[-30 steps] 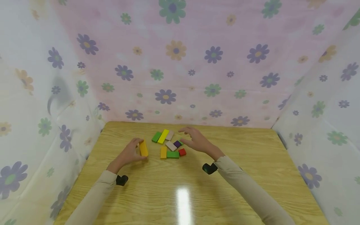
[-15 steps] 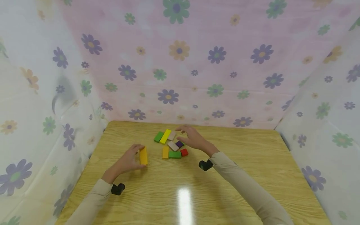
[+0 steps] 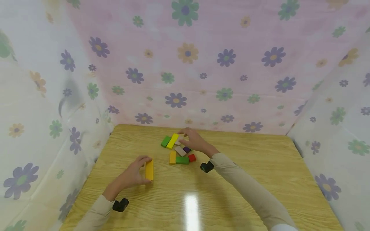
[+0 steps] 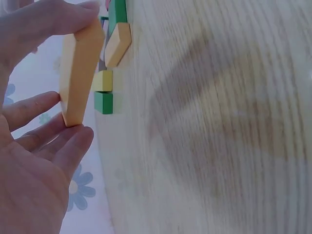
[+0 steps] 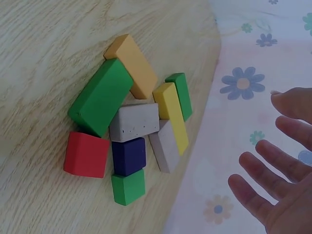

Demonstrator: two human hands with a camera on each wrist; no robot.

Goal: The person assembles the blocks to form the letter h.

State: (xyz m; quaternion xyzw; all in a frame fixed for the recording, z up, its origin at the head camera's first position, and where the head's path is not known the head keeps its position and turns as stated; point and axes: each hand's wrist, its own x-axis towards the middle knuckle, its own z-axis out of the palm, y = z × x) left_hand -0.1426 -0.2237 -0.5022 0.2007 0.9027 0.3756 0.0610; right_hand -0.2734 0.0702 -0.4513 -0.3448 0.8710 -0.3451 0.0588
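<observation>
My left hand (image 3: 130, 175) pinches a long orange-yellow block (image 3: 149, 170) by its ends, between thumb and fingertips. In the left wrist view, that block (image 4: 78, 73) is held above the wooden table. Over the far right of a loose group of blocks hovers my right hand (image 3: 196, 140), fingers spread and slightly bent, holding nothing. The right wrist view has the group lying flat: an orange block (image 5: 131, 66), a green block (image 5: 101, 97), a red block (image 5: 87, 155), a pale grey block (image 5: 135, 122), a purple block (image 5: 129, 157) and a small green block (image 5: 128, 187).
A yellow block (image 5: 170, 114), a beige block (image 5: 165, 146) and another green block (image 5: 181, 95) lie at the group's far side. Flower-patterned cloth (image 3: 202, 64) rises behind the wooden table (image 3: 245, 179) and at both sides. Black cameras sit at both wrists.
My left hand has drawn the long orange-yellow block toward the near side of the table. My right hand has shifted a little to the left over the blocks. The head view has turned slightly.
</observation>
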